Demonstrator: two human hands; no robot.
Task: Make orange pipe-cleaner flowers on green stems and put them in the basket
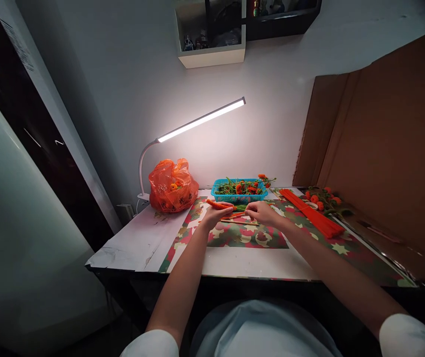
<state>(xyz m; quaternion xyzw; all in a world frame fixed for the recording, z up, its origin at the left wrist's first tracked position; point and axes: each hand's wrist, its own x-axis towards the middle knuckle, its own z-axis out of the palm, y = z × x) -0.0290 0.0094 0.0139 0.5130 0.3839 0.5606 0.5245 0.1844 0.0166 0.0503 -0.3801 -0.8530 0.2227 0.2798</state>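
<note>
My left hand (215, 215) is closed around an orange fuzzy strip, which looks like a bent pipe cleaner (218, 204); its end sticks out past the fingers to the left. My right hand (262, 213) has its fingers pinched together, and what is between them is too small to tell. Green stems (240, 208) lie between the two hands, just in front of a blue basket (239, 198) of orange flowers and green stems. Below the hands, a thin stick (239, 223) rests on the patterned mat (251, 238).
An orange plastic bag (173, 191) with orange flowers inside stands at the left, beside a lit lamp (202, 120). At the right lie a bundle of orange pipe cleaners (312, 214) and several orange flowers (320, 204). A large cardboard sheet (383, 148) rises on the right.
</note>
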